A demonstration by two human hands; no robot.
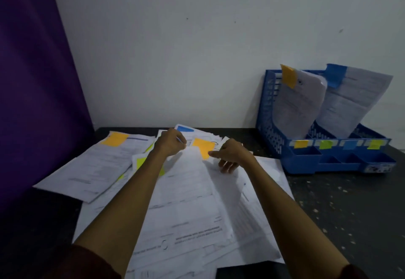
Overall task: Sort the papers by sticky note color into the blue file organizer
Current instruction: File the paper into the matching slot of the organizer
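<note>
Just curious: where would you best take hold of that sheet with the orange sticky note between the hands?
Probably by the far edge of the orange-noted sheet, beside its orange sticky note. Both hands, left hand and right hand, are already there, and that edge looks free of overlapping papers.

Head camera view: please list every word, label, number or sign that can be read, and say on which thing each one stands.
No text can be read in this view.
White printed papers on the dark table: lines of print, too blurred to read.
Papers standing in the blue plastic file organizer: print too small and blurred.
Coloured sticky notes on the organizer's front rim: no writing visible.
Orange sticky note between the hands: blank.
</note>
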